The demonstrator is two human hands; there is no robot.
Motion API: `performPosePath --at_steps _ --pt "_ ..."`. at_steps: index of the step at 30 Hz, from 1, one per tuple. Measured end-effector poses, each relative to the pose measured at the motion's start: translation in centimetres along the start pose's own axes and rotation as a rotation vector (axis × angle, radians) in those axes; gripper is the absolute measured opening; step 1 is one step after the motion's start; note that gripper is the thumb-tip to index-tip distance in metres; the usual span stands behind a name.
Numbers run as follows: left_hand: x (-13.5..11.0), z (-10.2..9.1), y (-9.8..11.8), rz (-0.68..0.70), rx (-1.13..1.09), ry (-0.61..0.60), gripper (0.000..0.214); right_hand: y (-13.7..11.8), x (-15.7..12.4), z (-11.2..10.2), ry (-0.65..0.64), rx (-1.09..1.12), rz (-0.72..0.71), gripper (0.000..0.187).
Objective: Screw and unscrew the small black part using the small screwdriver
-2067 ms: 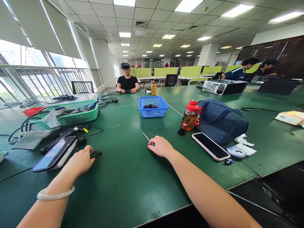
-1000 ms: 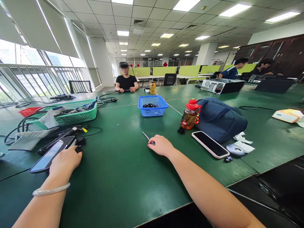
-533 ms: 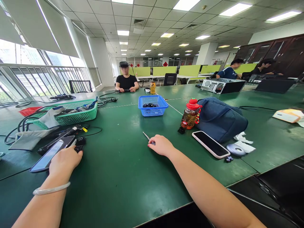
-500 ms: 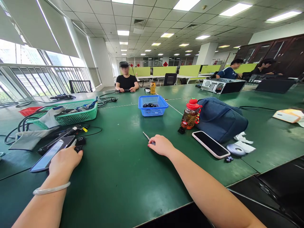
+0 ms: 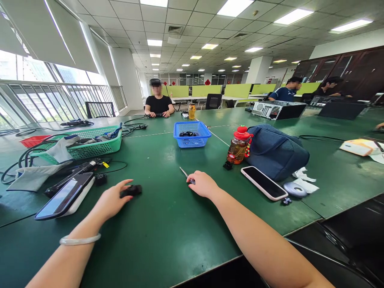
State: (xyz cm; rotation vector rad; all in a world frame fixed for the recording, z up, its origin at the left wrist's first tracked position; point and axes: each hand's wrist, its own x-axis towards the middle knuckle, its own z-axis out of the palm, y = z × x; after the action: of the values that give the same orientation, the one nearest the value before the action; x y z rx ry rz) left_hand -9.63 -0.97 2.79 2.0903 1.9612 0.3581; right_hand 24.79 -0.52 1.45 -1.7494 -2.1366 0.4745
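Observation:
My left hand (image 5: 111, 202) is closed round a small black block-like piece (image 5: 131, 191), low over the green table, with thumb and fingers on either side of it. I cannot make out what kind of piece it is. In my right hand (image 5: 203, 183) is a slim, pointed metal tool (image 5: 183, 172) with a dark handle. Its tip points away to the left; the fingers cover most of the handle. Left of my left hand lies a large tablet-like phone (image 5: 64, 196), propped at a tilt, with a second small black piece (image 5: 101, 179) near its far end.
Beyond my hands stands a blue basket (image 5: 192, 142) with black items inside. A green basket (image 5: 90, 149) holds gloves and cables. On the right are a red-lidded bottle (image 5: 237, 150), a navy bag (image 5: 277, 152) and a pink-edged phone (image 5: 264, 183). A person (image 5: 158, 103) sits opposite.
My left hand has moved right, away from the tablet-like phone, carrying the small black piece. My right hand and the metal tool have stayed nearly in place. The view has shifted slightly.

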Motion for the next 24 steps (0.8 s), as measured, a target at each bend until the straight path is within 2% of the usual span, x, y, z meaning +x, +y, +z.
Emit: performPosePath --at_steps 2,5,7,9,13,18,21,24 --pt "-0.5 1.6 2.9 0.109 -0.109 -0.043 0.063 0.1 0.1 0.2 -0.001 0.021 -0.007 0.026" --pt "-0.9 3.8 7.0 0.222 -0.138 -0.016 0.055 0.0 0.2 0.5 0.008 0.054 -0.001 0.041" --pt "-0.7 4.9 9.1 0.25 -0.155 0.022 0.05 -0.2 0.1 0.7 0.029 0.073 -0.002 0.041" --pt "0.0 5.6 10.4 0.216 -0.189 0.037 0.05 -0.5 0.1 0.6 0.083 0.104 -0.021 0.032" --pt "1.5 6.1 11.1 0.118 -0.315 0.022 0.052 -1.0 0.1 0.0 0.299 0.241 -0.095 0.015" --pt "2.0 6.2 10.7 0.136 -0.391 0.019 0.047 -2.2 -0.9 -1.1 0.543 0.475 -0.299 0.011" --pt "2.0 6.3 10.5 0.147 -0.406 0.009 0.046 -3.2 -1.8 -1.4 0.57 0.499 -0.419 0.007" --pt "2.1 6.5 10.5 0.169 -0.423 0.003 0.043 -3.7 -2.5 -1.4 0.524 0.465 -0.491 0.006"
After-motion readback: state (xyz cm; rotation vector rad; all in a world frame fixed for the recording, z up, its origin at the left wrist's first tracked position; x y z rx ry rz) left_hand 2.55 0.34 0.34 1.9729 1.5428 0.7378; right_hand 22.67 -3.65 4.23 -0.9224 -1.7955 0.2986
